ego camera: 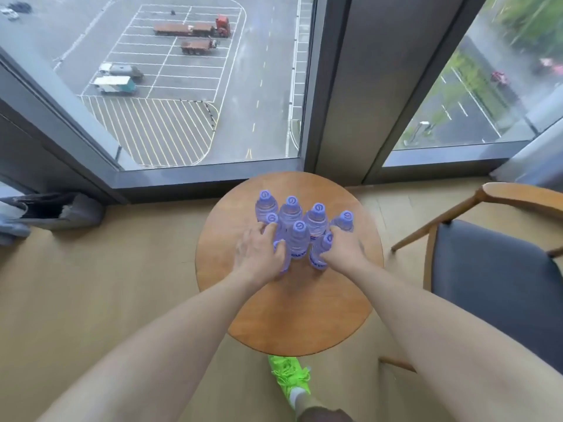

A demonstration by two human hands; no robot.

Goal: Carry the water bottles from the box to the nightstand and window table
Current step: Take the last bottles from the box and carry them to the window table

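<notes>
On the round desk by the window, eight water bottles stand packed upright, left hand and right hand each curled round a near one; a careless withdrawal could topple neighbours.

Bottles clear, purple caps; table orange-brown wood; shoe neon green

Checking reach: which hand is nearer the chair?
Right. The right hand grips bottles on the cluster's chair side; the left hand grips bottles on the far side.
</notes>
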